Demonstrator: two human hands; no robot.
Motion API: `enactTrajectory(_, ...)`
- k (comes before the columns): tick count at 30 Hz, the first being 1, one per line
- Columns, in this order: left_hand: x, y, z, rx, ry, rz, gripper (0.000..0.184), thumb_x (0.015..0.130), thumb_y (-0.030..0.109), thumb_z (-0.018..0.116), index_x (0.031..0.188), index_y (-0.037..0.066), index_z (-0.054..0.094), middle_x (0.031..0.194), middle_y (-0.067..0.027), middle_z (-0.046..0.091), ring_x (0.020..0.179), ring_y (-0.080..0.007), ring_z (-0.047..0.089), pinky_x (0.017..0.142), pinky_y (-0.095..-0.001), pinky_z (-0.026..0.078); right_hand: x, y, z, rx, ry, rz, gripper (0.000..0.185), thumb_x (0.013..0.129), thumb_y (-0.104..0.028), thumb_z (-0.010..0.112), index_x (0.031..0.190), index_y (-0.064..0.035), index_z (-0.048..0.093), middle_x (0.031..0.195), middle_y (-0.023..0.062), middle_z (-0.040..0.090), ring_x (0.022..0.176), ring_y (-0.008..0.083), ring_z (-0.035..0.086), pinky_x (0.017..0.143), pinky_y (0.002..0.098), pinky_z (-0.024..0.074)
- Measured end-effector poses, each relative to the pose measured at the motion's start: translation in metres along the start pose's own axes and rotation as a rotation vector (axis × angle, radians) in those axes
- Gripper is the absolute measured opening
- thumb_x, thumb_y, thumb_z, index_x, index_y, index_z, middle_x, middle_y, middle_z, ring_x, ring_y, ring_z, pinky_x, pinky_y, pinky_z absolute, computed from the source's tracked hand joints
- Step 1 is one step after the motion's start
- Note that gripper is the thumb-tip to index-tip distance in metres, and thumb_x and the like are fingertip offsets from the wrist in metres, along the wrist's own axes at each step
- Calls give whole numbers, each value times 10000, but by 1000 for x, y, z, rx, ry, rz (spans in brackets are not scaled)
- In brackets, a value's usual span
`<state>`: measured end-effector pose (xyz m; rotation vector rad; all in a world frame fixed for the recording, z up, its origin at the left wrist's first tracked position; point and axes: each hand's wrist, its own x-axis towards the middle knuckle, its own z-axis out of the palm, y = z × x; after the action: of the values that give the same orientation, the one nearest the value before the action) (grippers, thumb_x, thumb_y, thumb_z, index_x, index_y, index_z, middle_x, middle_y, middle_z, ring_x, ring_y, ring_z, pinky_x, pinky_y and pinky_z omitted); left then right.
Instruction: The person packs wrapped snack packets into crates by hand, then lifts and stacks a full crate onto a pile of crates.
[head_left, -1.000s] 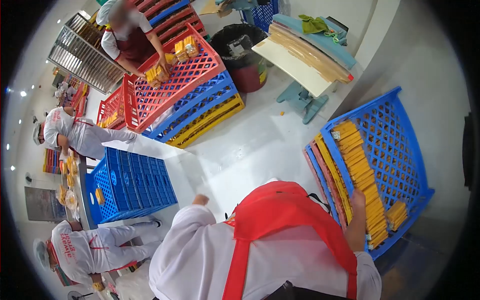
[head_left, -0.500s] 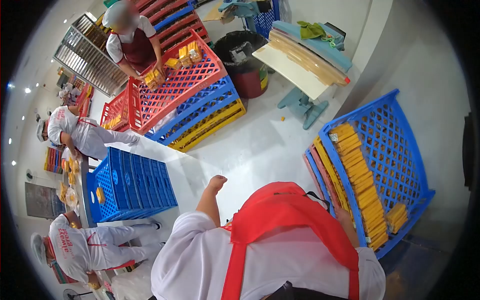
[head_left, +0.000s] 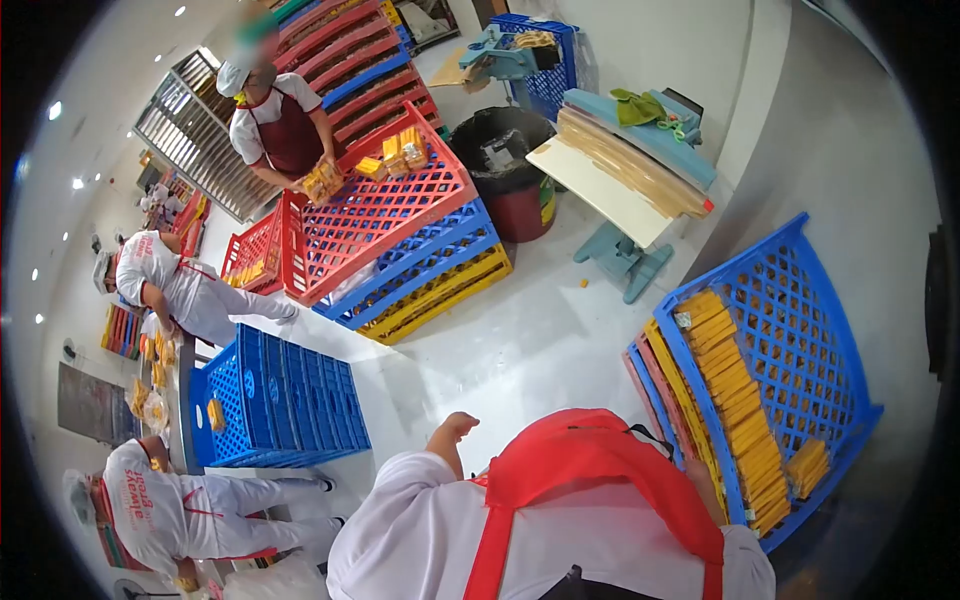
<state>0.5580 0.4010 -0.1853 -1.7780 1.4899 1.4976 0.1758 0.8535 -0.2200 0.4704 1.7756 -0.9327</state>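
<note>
My left hand is out in front of my body over the pale floor, its fingers curled together, touching no object that shows. Low beside the stacked crates at the right is my right hand, partly hidden by the red apron; its fingers cannot be made out. The top blue crate of that stack holds a long row of yellow packs along its near side and a smaller group of packs in a corner.
A co-worker handles packs over a red crate. Two people stand at the left near stacked blue crates. A black-lined bin and a white-topped stand are ahead.
My left hand has risen forward from near my body. My right hand has drawn back from the row of packs to the side of the stack. The whole view has shifted slightly.
</note>
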Motion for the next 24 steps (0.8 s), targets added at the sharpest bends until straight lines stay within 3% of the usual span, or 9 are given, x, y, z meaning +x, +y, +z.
enactTrajectory(4,-4,4,-11,24,20,66,389,703,297,587,1015,65,558,820,-115,571,662,-247,519,554,-425,413,-28,-37,12,-376,182,-134,147,709,-177,506,672,-35,512,512,71,447,378,203,429,335,321,318)
enactTrajectory(8,-14,5,-12,-31,51,40,374,700,298,589,992,64,566,844,-125,567,703,-251,519,583,-409,425,24,-22,5,-256,91,-360,199,718,-153,491,574,-16,495,472,82,443,362,202,431,333,331,323)
enactTrajectory(13,-15,-6,-12,-24,50,18,383,690,300,604,988,63,564,836,-114,565,682,-244,515,566,-402,421,3,-37,22,-240,60,-209,134,718,-169,511,732,-36,508,540,66,433,395,193,434,353,328,331)
enactTrajectory(24,-16,-4,-13,5,59,27,323,694,291,609,927,69,576,787,-89,556,649,-208,491,532,-374,405,-9,-20,26,-252,70,-86,140,715,-174,521,756,-40,508,563,66,442,415,194,446,363,327,339)
